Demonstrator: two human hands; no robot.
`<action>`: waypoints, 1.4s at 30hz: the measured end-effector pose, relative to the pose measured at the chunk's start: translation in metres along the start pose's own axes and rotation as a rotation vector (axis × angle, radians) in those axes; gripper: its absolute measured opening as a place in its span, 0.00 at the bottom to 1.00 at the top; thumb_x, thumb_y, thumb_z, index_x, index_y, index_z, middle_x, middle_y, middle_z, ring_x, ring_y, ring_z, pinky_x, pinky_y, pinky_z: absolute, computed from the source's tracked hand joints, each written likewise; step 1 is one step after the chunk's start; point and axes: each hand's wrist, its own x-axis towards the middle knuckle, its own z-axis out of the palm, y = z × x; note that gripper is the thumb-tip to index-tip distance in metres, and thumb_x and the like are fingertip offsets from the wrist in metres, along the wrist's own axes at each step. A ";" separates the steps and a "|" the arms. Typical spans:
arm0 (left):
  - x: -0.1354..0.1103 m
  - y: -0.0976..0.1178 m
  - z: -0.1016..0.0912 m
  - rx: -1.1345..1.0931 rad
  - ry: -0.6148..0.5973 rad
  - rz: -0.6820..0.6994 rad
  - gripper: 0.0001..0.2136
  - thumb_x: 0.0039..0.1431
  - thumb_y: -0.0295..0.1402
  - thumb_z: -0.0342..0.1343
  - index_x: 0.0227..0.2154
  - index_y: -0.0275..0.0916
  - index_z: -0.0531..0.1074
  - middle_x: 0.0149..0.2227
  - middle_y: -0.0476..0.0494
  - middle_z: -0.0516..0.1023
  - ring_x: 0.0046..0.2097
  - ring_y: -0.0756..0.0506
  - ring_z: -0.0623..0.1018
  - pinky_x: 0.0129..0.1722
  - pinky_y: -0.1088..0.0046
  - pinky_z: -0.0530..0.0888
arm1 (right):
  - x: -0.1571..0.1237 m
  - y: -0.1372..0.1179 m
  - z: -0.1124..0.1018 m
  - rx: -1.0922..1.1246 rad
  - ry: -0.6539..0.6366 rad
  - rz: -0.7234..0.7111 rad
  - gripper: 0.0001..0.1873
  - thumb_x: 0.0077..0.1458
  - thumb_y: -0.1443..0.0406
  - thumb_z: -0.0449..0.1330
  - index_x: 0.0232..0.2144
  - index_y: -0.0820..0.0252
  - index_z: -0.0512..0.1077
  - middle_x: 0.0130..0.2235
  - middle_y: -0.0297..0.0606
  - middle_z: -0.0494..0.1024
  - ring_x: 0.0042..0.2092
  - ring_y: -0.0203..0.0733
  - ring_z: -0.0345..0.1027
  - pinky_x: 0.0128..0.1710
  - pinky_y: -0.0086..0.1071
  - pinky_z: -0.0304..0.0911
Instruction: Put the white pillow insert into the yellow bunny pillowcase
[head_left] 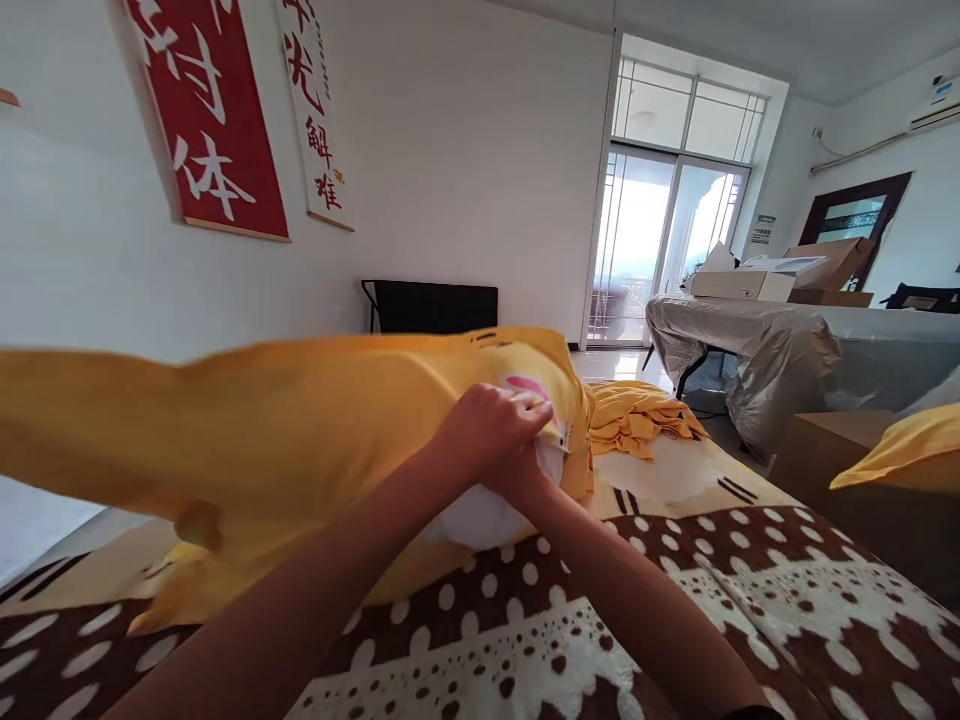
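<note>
A long pillow in a yellow pillowcase (285,430) lies across the bed in front of me, its left part blurred. White pillow stuffing (480,515) bulges out at the case's open right end. My left hand (491,430) is closed on the edge of the case at that opening, fingers pinching the fabric near a pink print. My right hand (536,480) lies under the left one at the same opening, its fingers mostly hidden by the left hand and the white stuffing.
The bed is covered by a brown and white dotted blanket (675,610). A crumpled yellow cloth (637,415) lies beyond the pillow. Another yellow pillow (900,450) rests on a box at right. A sheet-covered table (765,340) holds cardboard boxes.
</note>
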 end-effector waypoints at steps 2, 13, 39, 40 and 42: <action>-0.015 -0.008 0.022 -0.018 -0.156 -0.045 0.11 0.53 0.20 0.47 0.33 0.39 0.72 0.27 0.47 0.76 0.26 0.48 0.72 0.22 0.71 0.51 | -0.013 0.008 -0.007 0.027 -0.104 -0.092 0.16 0.58 0.56 0.54 0.43 0.58 0.71 0.38 0.41 0.75 0.43 0.48 0.67 0.46 0.38 0.64; -0.032 -0.003 0.065 0.008 0.022 -0.001 0.07 0.57 0.21 0.48 0.34 0.35 0.69 0.31 0.42 0.75 0.31 0.43 0.75 0.27 0.69 0.64 | -0.097 0.071 -0.039 -0.130 -0.051 -0.512 0.19 0.60 0.64 0.50 0.52 0.64 0.66 0.51 0.51 0.70 0.55 0.50 0.59 0.54 0.45 0.54; -0.073 0.023 0.146 -0.136 0.012 0.183 0.03 0.57 0.28 0.51 0.29 0.38 0.69 0.29 0.44 0.72 0.35 0.44 0.71 0.36 0.65 0.64 | -0.105 0.123 -0.002 -0.284 -0.532 -0.284 0.21 0.58 0.69 0.49 0.54 0.60 0.64 0.56 0.47 0.67 0.60 0.48 0.52 0.57 0.45 0.45; -0.078 0.021 0.156 -0.149 -0.024 0.114 0.03 0.56 0.27 0.52 0.29 0.37 0.69 0.31 0.42 0.73 0.37 0.42 0.72 0.38 0.65 0.64 | -0.101 0.123 -0.001 -0.287 -0.560 -0.254 0.23 0.58 0.69 0.48 0.56 0.59 0.61 0.58 0.46 0.65 0.61 0.48 0.50 0.59 0.47 0.42; -0.085 0.010 0.174 -0.142 -0.056 -0.022 0.04 0.56 0.26 0.51 0.30 0.35 0.70 0.35 0.38 0.74 0.39 0.40 0.73 0.39 0.63 0.64 | -0.088 0.123 0.004 -0.296 -0.626 -0.182 0.23 0.58 0.68 0.47 0.56 0.58 0.61 0.57 0.46 0.66 0.61 0.47 0.51 0.59 0.48 0.40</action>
